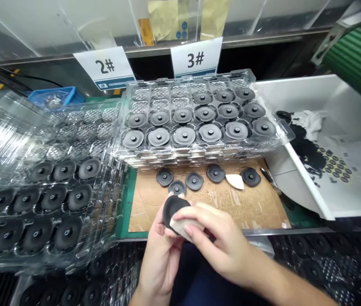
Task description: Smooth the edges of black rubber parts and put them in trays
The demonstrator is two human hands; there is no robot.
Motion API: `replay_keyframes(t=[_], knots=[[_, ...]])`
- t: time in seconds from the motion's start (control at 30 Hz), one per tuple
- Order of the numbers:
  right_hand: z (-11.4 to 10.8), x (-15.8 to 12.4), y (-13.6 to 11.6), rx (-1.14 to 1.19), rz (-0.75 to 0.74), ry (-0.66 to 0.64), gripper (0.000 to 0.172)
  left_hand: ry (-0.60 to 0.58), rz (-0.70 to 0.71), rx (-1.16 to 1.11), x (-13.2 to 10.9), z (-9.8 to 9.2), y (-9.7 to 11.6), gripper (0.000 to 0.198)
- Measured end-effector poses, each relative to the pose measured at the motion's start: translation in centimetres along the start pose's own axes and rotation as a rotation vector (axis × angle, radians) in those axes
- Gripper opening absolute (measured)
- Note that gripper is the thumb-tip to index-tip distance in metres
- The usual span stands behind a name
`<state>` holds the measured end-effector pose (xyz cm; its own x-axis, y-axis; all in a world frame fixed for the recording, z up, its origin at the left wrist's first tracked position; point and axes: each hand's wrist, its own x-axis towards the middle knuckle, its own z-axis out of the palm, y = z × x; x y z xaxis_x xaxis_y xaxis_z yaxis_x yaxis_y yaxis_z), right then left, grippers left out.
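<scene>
A round black disc (174, 211) is resting in your left hand (159, 250), held above the front edge of a brown cardboard sheet (231, 208). Your left fingers and thumb are closing together around its rim, gripping it firmly. Your right hand (220, 242) is coming across from the side, its fingers clamping a pale wedge-shaped pad (182, 227) and pressing it against the disc's lower edge.

Just ahead of your hands, five matching black discs with central hubs (194, 180) are lying on the cardboard, the nearest almost touching your left hand's fingertips. A white wedge-shaped pad (235, 181) is lying among them. Beyond, a stack of clear plastic blister trays (196, 80) is holding rows of grey discs, with its back pockets standing unfilled, in front of white "2#" (105, 67) and "3#" (196, 58) cards. To your left, more clear trays (8, 144) are holding black discs, and a blue plastic bin (53, 96) is sitting behind them. To your right, a white bin (333, 106) is holding black scraps and a printed sheet of small dark rings (336, 163).
</scene>
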<state>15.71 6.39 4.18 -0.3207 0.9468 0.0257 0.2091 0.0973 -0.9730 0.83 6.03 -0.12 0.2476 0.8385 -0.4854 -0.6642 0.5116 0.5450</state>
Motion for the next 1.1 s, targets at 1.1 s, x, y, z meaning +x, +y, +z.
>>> replay_keyframes(t=[1.1], knots=[[0.6, 1.1, -1.0, -0.314, -0.127, 0.143, 0.026, 0.027, -0.086, 0.033, -0.2, -0.3, -0.2, 0.054]])
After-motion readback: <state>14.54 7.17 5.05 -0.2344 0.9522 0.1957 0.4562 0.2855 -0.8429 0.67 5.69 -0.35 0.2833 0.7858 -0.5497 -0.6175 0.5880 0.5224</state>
